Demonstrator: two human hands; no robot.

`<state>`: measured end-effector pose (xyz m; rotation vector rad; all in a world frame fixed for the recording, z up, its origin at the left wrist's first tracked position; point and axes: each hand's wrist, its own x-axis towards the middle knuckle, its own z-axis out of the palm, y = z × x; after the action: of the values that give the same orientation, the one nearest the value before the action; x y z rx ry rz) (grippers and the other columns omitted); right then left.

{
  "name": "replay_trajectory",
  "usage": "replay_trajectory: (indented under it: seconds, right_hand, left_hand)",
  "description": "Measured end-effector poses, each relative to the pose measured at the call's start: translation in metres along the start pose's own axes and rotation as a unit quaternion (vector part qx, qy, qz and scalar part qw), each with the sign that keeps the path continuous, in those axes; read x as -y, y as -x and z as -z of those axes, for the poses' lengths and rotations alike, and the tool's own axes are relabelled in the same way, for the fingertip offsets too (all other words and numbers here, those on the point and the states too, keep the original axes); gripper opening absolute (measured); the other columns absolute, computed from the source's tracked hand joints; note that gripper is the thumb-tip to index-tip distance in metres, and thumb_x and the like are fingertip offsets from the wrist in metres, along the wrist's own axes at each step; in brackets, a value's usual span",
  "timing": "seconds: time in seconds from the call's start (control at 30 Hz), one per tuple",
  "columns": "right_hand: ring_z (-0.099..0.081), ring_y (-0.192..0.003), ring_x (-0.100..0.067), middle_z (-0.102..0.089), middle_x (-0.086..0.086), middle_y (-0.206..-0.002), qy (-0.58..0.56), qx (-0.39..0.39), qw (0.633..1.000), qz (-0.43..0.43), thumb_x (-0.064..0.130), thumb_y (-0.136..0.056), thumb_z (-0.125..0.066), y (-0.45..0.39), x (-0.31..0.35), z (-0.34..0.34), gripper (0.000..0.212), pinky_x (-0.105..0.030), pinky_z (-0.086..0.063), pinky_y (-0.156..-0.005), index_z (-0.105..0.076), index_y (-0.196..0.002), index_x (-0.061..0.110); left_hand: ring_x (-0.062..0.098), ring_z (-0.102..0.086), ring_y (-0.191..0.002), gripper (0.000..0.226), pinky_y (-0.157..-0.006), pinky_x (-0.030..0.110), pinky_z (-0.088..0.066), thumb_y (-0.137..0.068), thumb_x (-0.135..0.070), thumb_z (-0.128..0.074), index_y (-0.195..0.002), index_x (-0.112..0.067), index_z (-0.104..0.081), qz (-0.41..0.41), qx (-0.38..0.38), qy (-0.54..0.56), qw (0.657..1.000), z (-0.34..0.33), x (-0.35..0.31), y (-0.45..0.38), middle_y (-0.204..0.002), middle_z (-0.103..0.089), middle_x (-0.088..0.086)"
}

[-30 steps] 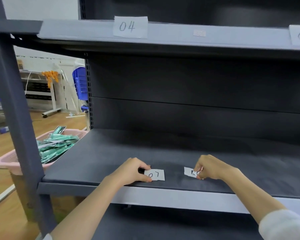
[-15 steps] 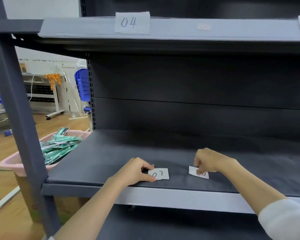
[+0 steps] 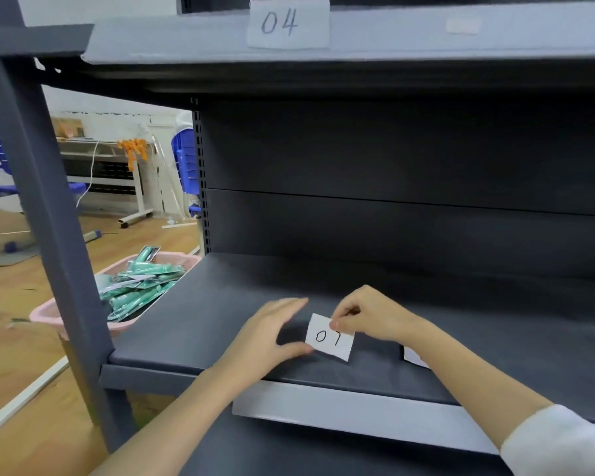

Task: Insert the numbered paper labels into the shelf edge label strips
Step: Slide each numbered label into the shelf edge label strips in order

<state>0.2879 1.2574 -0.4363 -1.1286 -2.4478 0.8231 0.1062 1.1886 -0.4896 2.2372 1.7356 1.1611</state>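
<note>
The right hand (image 3: 371, 317) pinches the top edge of the "07" paper (image 3: 328, 338) above the shelf (image 3: 203, 324). The left hand (image 3: 272, 334) is open, thumb touching it. The gray strip (image 3: 340, 412) waits just below, closer to the person.

shelf deck (image 3: 495, 304): open above | left: upright post (image 3: 49, 207), pink basket (image 3: 62, 317)

Our left hand (image 3: 268, 334): fingers straight, thumb stretched to the side | our right hand (image 3: 371, 316): fingers curled, pinching a paper | both forearms reach forward.
</note>
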Motion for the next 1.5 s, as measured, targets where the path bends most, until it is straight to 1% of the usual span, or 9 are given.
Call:
replay_trajectory:
  seconds: [0.07, 0.13, 0.27, 0.47, 0.63, 0.93, 1.13, 1.27, 1.5]
  right_hand:
    - [-0.048, -0.042, 0.007, -0.059, 0.02, -0.047, -0.004, 0.009, 1.0, 0.003, 0.011, -0.082, -0.062, -0.001, 0.005, -0.003, 0.014, -0.007, -0.032, -0.042, -0.072, -0.081, 0.003]
    - [-0.046, -0.042, 0.003, -0.056, 0.018, -0.044, 0.007, 0.019, 1.0, 0.014, 0.013, -0.082, -0.062, -0.002, 0.012, -0.01, 0.013, -0.01, -0.031, -0.044, -0.072, -0.078, 0.005]
    - [-0.044, -0.046, -0.001, -0.054, 0.013, -0.053, 0.021, 0.033, 0.999, 0.032, 0.016, -0.082, -0.062, -0.001, 0.02, -0.025, 0.015, -0.014, -0.033, -0.049, -0.071, -0.078, 0.005]
    - [-0.048, -0.045, 0.007, -0.055, 0.016, -0.058, 0.024, 0.05, 0.998, 0.035, 0.018, -0.083, -0.062, 0.004, 0.021, -0.037, 0.016, -0.006, -0.034, -0.044, -0.072, -0.083, 0.006]
    - [-0.048, -0.044, 0.008, -0.055, 0.014, -0.059, 0.018, 0.061, 0.997, 0.035, 0.016, -0.084, -0.061, 0.007, 0.023, -0.038, 0.017, -0.004, -0.034, -0.041, -0.071, -0.087, 0.002]
    - [-0.049, -0.046, 0.011, -0.053, 0.02, -0.054, 0.033, 0.087, 0.995, 0.036, 0.013, -0.084, -0.059, 0.011, 0.027, -0.05, 0.017, -0.003, -0.034, -0.046, -0.071, -0.088, 0.002]
    - [-0.044, -0.044, 0.001, -0.054, 0.025, -0.043, 0.072, 0.106, 0.991, 0.048, 0.007, -0.083, -0.051, 0.015, 0.026, -0.049, 0.023, -0.008, -0.032, -0.045, -0.071, -0.095, 0.007]
    - [-0.049, -0.056, -0.002, -0.072, -0.002, -0.08, 0.092, 0.091, 0.99, 0.052, 0.006, -0.08, -0.056, 0.016, 0.028, -0.051, 0.02, -0.008, -0.036, -0.051, -0.071, -0.093, 0.008]
    - [-0.057, -0.07, -0.012, -0.074, -0.012, -0.091, 0.085, 0.075, 0.991, 0.066, 0.005, -0.079, -0.061, 0.013, 0.028, -0.056, 0.013, -0.015, -0.041, -0.06, -0.072, -0.087, 0.003]
  left_hand:
    - [-0.006, -0.045, -0.088, 0.023, -0.08, 0.012, -0.038, -0.08, -0.038, -0.055, -0.101, -0.031, -0.061, -0.03, -0.042, -0.012, 0.999, 0.005, 0.013, 0.01, -0.093, -0.052, -0.027]
    - [0.001, -0.043, -0.072, 0.017, -0.065, 0.011, -0.035, -0.081, -0.036, -0.046, -0.083, -0.029, -0.061, -0.074, -0.036, -0.052, 0.995, 0.007, 0.025, 0.024, -0.081, -0.05, -0.014]
    - [0.005, -0.043, -0.074, 0.043, -0.065, 0.011, -0.036, -0.095, -0.042, -0.035, -0.087, -0.018, -0.07, -0.145, -0.02, -0.101, 0.984, 0.008, 0.031, 0.054, -0.084, -0.046, -0.014]
    - [0.011, -0.045, -0.075, 0.019, -0.06, 0.022, -0.045, -0.091, -0.022, -0.043, -0.1, -0.018, -0.059, -0.198, -0.037, -0.15, 0.968, -0.006, 0.029, 0.076, -0.094, -0.046, -0.009]
    - [0.011, -0.046, -0.077, 0.016, -0.057, 0.025, -0.048, -0.084, -0.016, -0.05, -0.099, -0.019, -0.056, -0.202, -0.054, -0.151, 0.966, -0.008, 0.032, 0.081, -0.095, -0.047, -0.009]
    - [-0.001, -0.044, -0.065, 0.006, -0.061, 0.004, -0.032, -0.074, -0.026, -0.057, -0.078, -0.03, -0.057, -0.09, -0.027, -0.034, 0.995, 0.0, 0.024, 0.076, -0.078, -0.047, -0.015]
    - [-0.013, -0.038, -0.066, 0.017, -0.062, -0.004, -0.029, -0.067, -0.016, -0.067, -0.075, -0.029, -0.06, -0.051, -0.013, -0.025, 0.998, -0.002, 0.029, 0.072, -0.077, -0.051, -0.012]
    - [-0.007, -0.039, -0.062, 0.014, -0.06, -0.003, -0.029, -0.067, -0.017, -0.067, -0.074, -0.027, -0.061, -0.046, -0.003, -0.024, 0.999, -0.002, 0.03, 0.069, -0.077, -0.051, -0.011]
    - [-0.021, -0.041, -0.065, 0.019, -0.059, -0.005, -0.029, -0.067, -0.018, -0.066, -0.08, -0.03, -0.058, -0.038, 0.012, -0.028, 0.999, 0.001, 0.037, 0.067, -0.084, -0.052, -0.011]
